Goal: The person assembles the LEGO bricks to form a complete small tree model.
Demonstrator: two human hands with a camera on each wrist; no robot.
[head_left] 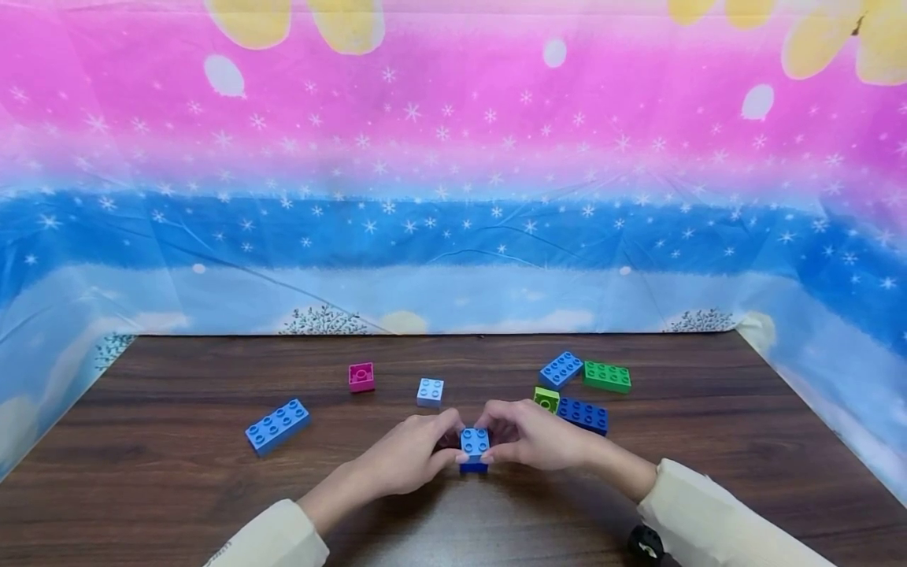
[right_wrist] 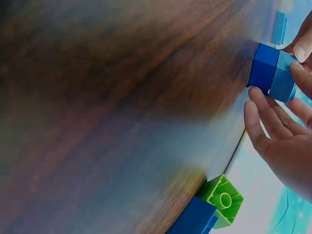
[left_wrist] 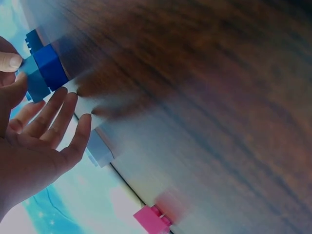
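Fingers of left hand (head_left: 406, 455): pinching the medium-blue brick (head_left: 475, 442)
Fingers of right hand (head_left: 542, 437): pinching its opposite side
Medium-blue brick: atop a dark-blue brick (head_left: 473, 468), between the hands
Desk (head_left: 142, 496): pale-blue brick (head_left: 430, 395), pink brick (head_left: 361, 382) beyond left hand

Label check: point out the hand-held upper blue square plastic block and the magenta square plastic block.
Upper blue square plastic block (head_left: 475, 442): head view, studded top.
Magenta square plastic block (head_left: 361, 376): head view, hollow underside.

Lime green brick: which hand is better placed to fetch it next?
Probably the right hand: the lime green brick lies just beyond it, while the left hand is across the blue stack. Both hands grip that stack.
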